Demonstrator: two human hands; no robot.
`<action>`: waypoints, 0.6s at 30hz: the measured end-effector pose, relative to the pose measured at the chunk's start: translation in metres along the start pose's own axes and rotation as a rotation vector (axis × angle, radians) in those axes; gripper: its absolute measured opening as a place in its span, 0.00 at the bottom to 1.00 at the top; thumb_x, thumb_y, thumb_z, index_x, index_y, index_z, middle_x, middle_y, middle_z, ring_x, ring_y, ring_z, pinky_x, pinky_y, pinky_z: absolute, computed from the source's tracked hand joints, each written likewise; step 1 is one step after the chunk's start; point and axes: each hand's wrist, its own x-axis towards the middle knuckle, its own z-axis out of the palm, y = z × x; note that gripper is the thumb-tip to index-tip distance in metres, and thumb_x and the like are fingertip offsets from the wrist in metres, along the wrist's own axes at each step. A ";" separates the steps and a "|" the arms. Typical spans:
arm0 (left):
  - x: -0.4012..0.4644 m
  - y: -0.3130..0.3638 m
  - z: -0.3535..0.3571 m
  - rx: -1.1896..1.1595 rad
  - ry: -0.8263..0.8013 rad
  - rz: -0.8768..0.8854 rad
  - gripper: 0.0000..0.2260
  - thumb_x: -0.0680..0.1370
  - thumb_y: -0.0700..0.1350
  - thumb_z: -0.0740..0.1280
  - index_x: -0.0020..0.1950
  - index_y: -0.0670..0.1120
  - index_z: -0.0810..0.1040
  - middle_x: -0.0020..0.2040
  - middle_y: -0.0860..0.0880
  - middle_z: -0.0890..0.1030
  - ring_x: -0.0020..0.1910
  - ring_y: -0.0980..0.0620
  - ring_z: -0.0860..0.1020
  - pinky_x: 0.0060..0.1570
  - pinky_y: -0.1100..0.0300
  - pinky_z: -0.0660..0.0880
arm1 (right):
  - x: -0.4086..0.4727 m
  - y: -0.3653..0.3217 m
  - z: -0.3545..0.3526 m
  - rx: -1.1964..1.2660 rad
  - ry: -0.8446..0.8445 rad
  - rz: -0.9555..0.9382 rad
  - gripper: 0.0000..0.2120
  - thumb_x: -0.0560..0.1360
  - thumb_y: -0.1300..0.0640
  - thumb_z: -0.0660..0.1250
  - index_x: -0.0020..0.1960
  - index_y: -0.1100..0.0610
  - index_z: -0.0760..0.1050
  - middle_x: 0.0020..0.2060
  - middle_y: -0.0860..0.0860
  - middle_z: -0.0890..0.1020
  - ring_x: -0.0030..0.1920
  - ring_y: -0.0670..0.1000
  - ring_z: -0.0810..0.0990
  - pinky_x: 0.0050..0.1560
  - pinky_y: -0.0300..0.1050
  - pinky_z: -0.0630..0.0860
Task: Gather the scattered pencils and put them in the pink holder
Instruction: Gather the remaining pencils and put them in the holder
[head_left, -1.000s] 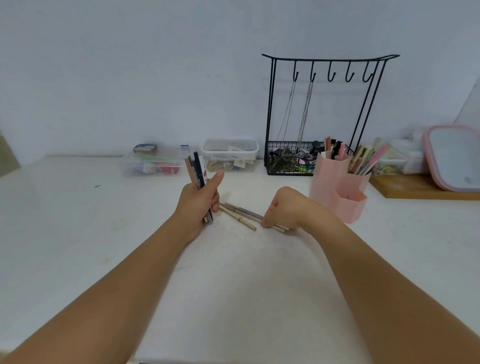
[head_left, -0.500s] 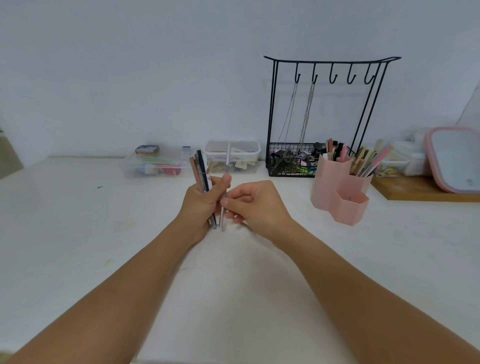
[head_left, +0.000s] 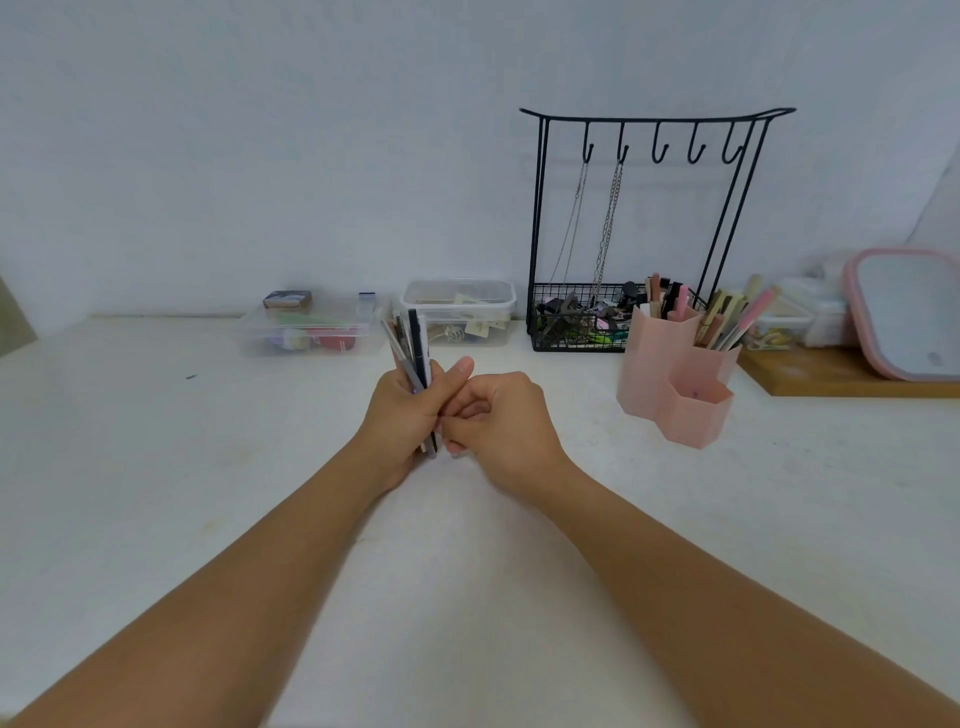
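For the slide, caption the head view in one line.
Left hand grips an upright bundle of pencils, right hand closed beside it, pink holder waiting to the right.

White counter (head_left: 156, 493) fills lower frame. Along its back edge: two clear plastic boxes (head_left: 311, 330) centre-left, black wire rack (head_left: 576, 327) centre-right, pink holder (head_left: 675, 384) just before it, wooden board (head_left: 831, 371) far right.

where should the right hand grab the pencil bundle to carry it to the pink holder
Grip the bundle of pencils by the upper shafts above the left hand, coming from the right: they stand nearly upright, so the lower ends stay free for the pink holder.
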 end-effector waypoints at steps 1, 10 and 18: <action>0.000 0.000 0.000 0.001 -0.002 0.007 0.23 0.72 0.54 0.78 0.31 0.45 0.69 0.31 0.42 0.71 0.31 0.44 0.73 0.34 0.54 0.73 | 0.001 0.001 0.000 0.012 0.009 0.012 0.03 0.69 0.71 0.72 0.40 0.66 0.82 0.31 0.61 0.84 0.30 0.55 0.83 0.38 0.46 0.83; -0.001 0.012 0.004 0.073 0.252 0.030 0.22 0.76 0.57 0.73 0.30 0.45 0.72 0.26 0.46 0.74 0.29 0.50 0.73 0.38 0.55 0.73 | 0.014 -0.006 -0.025 -0.336 0.128 0.009 0.04 0.71 0.55 0.74 0.37 0.54 0.83 0.34 0.48 0.85 0.38 0.48 0.84 0.43 0.46 0.82; 0.001 0.015 0.002 0.029 0.272 -0.047 0.24 0.76 0.51 0.76 0.31 0.51 0.62 0.25 0.51 0.63 0.23 0.52 0.61 0.25 0.61 0.61 | 0.019 0.003 -0.063 -0.753 -0.253 0.252 0.09 0.67 0.55 0.79 0.44 0.58 0.85 0.42 0.52 0.86 0.45 0.54 0.84 0.49 0.50 0.83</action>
